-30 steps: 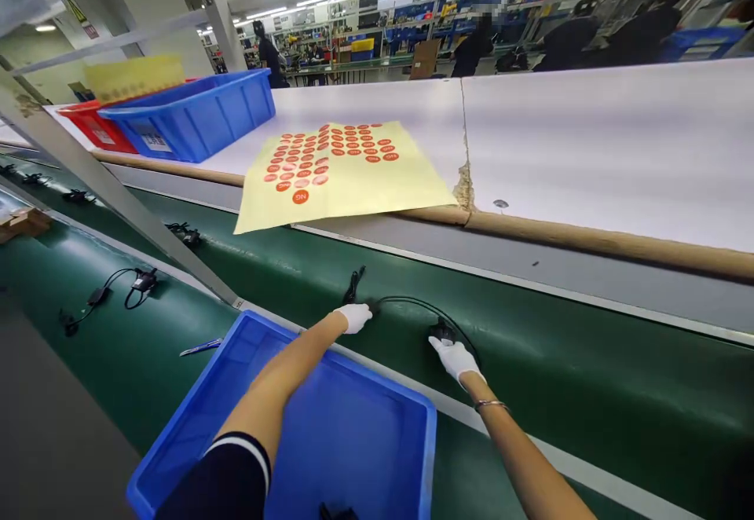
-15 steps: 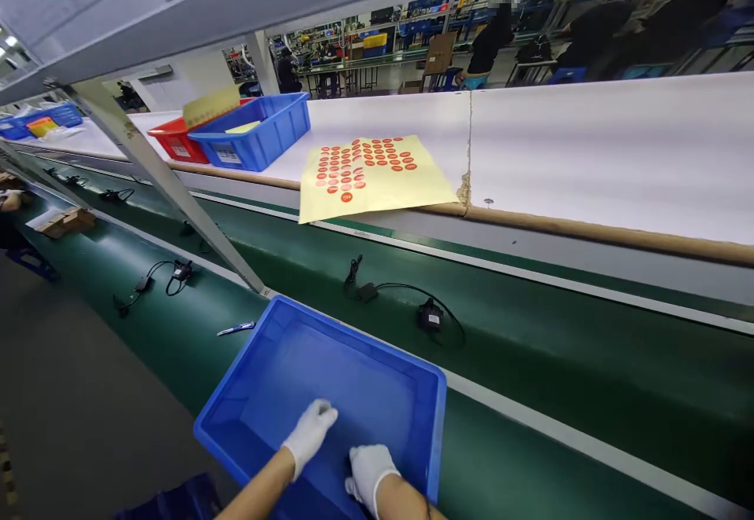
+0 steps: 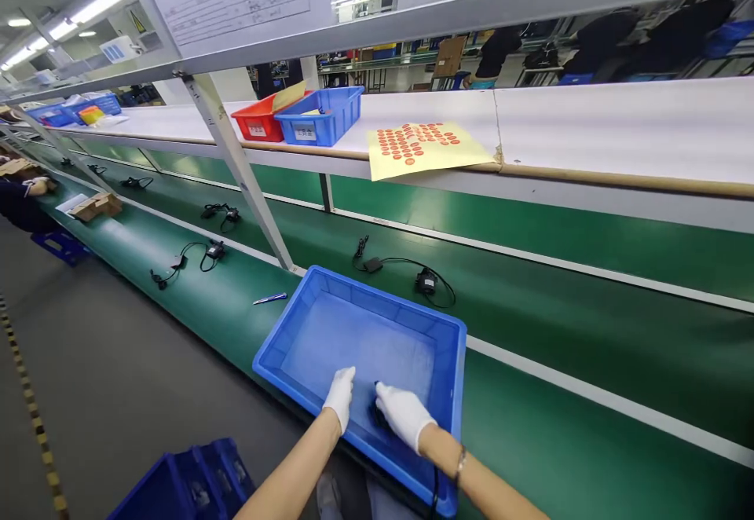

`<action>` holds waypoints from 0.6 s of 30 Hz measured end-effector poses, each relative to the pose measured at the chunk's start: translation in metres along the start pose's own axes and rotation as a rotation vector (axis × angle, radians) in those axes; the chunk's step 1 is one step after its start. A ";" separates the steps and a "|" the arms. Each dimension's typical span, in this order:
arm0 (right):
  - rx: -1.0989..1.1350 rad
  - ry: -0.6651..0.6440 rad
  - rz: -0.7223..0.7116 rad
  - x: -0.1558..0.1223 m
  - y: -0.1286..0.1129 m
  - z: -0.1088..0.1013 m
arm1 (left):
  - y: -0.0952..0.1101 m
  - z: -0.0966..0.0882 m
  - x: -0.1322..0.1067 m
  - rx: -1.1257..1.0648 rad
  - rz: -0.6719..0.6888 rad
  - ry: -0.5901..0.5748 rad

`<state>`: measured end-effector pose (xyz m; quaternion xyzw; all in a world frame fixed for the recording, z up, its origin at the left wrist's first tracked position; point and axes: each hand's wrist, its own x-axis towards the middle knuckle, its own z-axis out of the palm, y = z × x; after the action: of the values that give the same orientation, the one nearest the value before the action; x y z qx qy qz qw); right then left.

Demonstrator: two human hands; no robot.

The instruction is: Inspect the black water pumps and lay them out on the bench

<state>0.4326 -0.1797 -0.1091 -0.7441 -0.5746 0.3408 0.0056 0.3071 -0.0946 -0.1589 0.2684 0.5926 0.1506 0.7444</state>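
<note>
A large blue plastic bin (image 3: 377, 304) lies tilted across the green belt's front edge. Both my hands are inside it, in white gloves. My right hand (image 3: 404, 414) is closed on a black corded device (image 3: 380, 418), mostly hidden under the palm. A black cord (image 3: 435, 488) hangs over the bin's near side below that wrist. To the left, my left hand (image 3: 340, 398) has its fingers curled together above the bin floor; whatever they hold, if anything, is hidden.
Black devices with cables (image 3: 426, 280) lie on the far belt, others (image 3: 215, 250) on the near belt. A blue pen-like tool (image 3: 271, 298) lies left of the bin. A yellow sticker sheet (image 3: 465, 151), red bin (image 3: 259, 121) and small blue bin (image 3: 321, 115) occupy the shelf. A post (image 3: 244, 174) stands behind.
The view has swung left and up. My right hand has moved forward within the bin, and the black device beneath it now shows more. My left hand's fingers now point more upward.
</note>
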 end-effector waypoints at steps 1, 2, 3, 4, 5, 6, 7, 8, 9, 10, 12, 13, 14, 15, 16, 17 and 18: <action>0.050 0.056 0.011 -0.005 0.000 -0.011 | 0.001 0.000 -0.006 -0.032 0.028 -0.030; 0.103 0.111 0.026 -0.012 -0.002 -0.022 | 0.002 0.000 -0.013 -0.069 0.052 -0.077; 0.161 0.164 0.041 -0.021 -0.005 -0.035 | 0.003 0.001 -0.021 -0.108 0.069 -0.144; 0.224 0.212 0.053 -0.031 -0.010 -0.047 | 0.003 0.003 -0.030 -0.146 0.074 -0.227; 0.290 0.254 0.061 -0.041 -0.016 -0.058 | 0.004 0.004 -0.039 -0.180 0.070 -0.317; 0.355 0.287 0.063 -0.051 -0.023 -0.068 | 0.004 0.004 -0.049 -0.211 0.060 -0.406; 0.416 0.310 0.060 -0.061 -0.031 -0.075 | 0.003 0.004 -0.058 -0.242 0.044 -0.489; 0.472 0.320 0.054 -0.069 -0.039 -0.080 | 0.001 0.002 -0.068 -0.271 0.025 -0.560; 0.522 0.320 0.045 -0.077 -0.046 -0.083 | -0.002 -0.001 -0.077 -0.295 0.003 -0.618; 0.568 0.314 0.033 -0.082 -0.053 -0.083 | -0.005 -0.005 -0.087 -0.312 -0.019 -0.663; 0.663 0.309 0.018 -0.090 -0.063 -0.075 | -0.015 -0.018 -0.107 -0.332 -0.079 -0.731; 0.714 0.312 0.013 -0.092 -0.067 -0.067 | -0.019 -0.026 -0.118 -0.364 -0.132 -0.753; 0.766 0.312 0.006 -0.095 -0.071 -0.057 | -0.023 -0.034 -0.130 -0.415 -0.184 -0.768; 0.814 0.302 -0.007 -0.098 -0.074 -0.045 | -0.025 -0.041 -0.143 -0.476 -0.227 -0.779; 0.854 0.277 -0.026 -0.103 -0.079 -0.031 | -0.025 -0.048 -0.156 -0.558 -0.255 -0.777; 0.889 0.220 -0.058 -0.108 -0.083 -0.016 | -0.024 -0.054 -0.170 -0.661 -0.262 -0.758; 0.918 0.136 -0.104 -0.115 -0.089 -0.001 | -0.020 -0.059 -0.183 -0.771 -0.250 -0.725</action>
<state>0.3455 -0.2478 -0.0149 -0.6555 -0.3995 0.5094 0.3890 0.2018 -0.1969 -0.0323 -0.0620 0.2273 0.1654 0.9577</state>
